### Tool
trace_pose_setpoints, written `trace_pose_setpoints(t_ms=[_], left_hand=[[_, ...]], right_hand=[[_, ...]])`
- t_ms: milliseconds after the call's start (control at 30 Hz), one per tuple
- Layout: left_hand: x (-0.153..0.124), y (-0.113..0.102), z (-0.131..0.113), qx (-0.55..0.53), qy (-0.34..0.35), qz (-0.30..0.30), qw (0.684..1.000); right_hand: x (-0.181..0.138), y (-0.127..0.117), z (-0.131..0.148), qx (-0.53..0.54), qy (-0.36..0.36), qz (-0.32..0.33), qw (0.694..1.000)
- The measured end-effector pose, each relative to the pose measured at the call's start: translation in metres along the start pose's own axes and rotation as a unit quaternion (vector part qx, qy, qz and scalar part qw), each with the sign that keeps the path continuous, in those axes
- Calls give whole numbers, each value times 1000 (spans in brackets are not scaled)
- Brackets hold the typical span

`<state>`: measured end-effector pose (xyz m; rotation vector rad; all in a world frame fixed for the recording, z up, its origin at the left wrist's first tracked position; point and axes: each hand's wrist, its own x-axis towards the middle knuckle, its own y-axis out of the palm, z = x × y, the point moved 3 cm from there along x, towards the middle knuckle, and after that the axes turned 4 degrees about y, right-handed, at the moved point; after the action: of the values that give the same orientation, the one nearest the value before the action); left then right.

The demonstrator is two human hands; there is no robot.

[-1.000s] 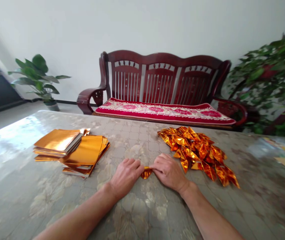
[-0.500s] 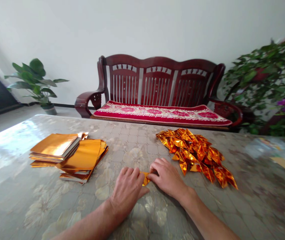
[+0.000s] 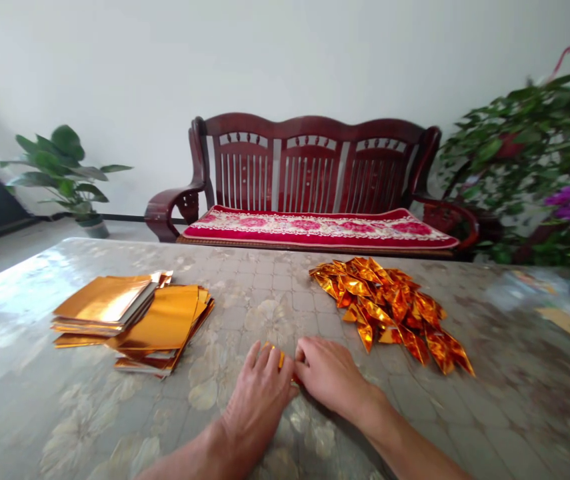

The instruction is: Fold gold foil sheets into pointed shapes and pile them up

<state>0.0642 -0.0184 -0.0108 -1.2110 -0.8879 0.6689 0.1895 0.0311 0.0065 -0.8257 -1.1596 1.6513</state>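
Observation:
My left hand (image 3: 259, 395) and my right hand (image 3: 329, 373) lie side by side on the table (image 3: 415, 413), fingers pressed down on a small folded gold foil piece (image 3: 281, 359). Only a sliver of that foil shows between the fingers. To the right of my right hand lies a heap of folded gold foil shapes (image 3: 389, 310). At the left a stack of flat gold foil sheets (image 3: 132, 319) rests on the table.
The table has a glossy floral cover. Behind it stands a dark red wooden bench (image 3: 309, 187) with a red cushion. A potted plant (image 3: 65, 173) sits on the floor at the left. Leafy plants with purple flowers (image 3: 545, 160) crowd the right.
Both hands have slid a little nearer to me over the foil piece, which is now almost covered by the left fingers. The camera has tilted slightly.

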Motion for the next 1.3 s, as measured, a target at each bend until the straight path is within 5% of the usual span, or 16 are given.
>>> trace_pose_setpoints(t_ms=[233,400,500,633,700,800,867,967,1067,1300], left_hand=[[-1,1,-1,-7,6,-35,999],[-4,4,-5,-15,-7,-48,999],[-5,4,0,-32,-24,-57,998],[-1,0,25,-177,-44,-50,982],[2,-1,42,-313,-137,-79,936],[6,5,56,-536,-247,-153,793],[9,13,55,-651,-292,-171,680],[10,19,47,-717,-338,-186,581],[8,20,44,-719,-364,-189,561],[10,16,57,-681,-316,-220,623]], right_hand=[[-3,1,2,-10,3,-25,1000],[1,1,-1,145,24,-10,989],[6,10,-2,294,60,16,954],[12,18,-1,485,104,69,866],[14,9,-2,504,74,14,860],[11,-11,-3,408,-11,-147,901],[7,-15,-2,365,-53,-180,912],[3,-12,3,334,-91,-187,919],[3,-7,5,334,-87,-194,918],[7,-6,0,381,-60,-170,907]])
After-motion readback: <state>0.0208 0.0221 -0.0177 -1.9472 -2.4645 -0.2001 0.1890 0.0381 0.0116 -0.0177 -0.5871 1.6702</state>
